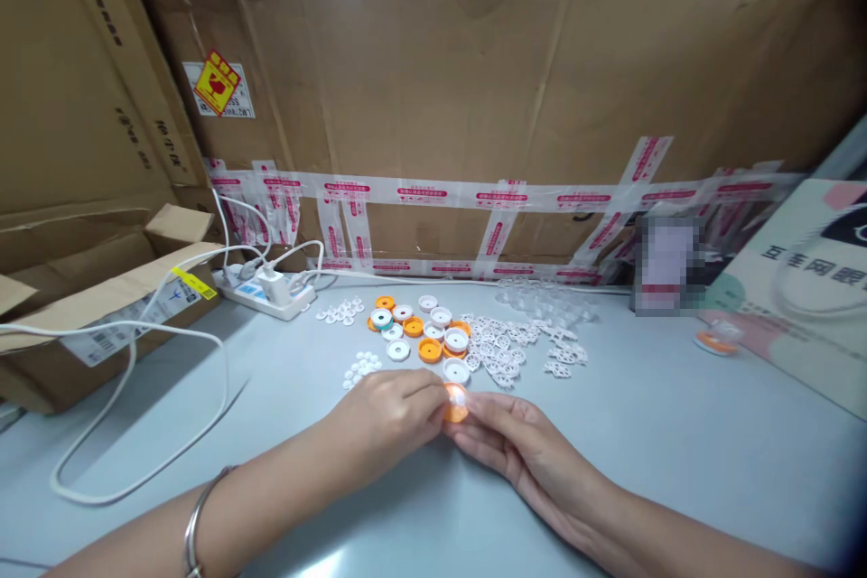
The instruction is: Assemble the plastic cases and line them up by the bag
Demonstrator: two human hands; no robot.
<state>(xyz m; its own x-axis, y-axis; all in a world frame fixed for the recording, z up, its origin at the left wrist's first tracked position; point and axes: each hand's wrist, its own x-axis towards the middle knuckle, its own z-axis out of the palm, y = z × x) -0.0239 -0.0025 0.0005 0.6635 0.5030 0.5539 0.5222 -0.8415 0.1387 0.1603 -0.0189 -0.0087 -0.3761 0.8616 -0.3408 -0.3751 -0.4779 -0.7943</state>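
My left hand (396,411) and my right hand (518,442) meet over the table around a small orange round cap (453,415). The left fingers are closed at its left rim, while the right thumb and fingers grip it from the right. A whitish shiny part shows in the cap's middle; I cannot make out its shape. Just beyond lies a white round cap (456,370). Farther back are more loose caps, including an orange cap (429,349) and a teal-rimmed one (381,318). Small white discs (362,368) lie beyond my left hand.
White openwork pieces (498,348) and clear plastic parts (545,300) lie right of the caps; white pegged pieces (340,311) lie left. A power strip (271,291) with a looping white cable (132,379) and an open carton (108,289) stand left. Large cardboard (406,90) walls the back.
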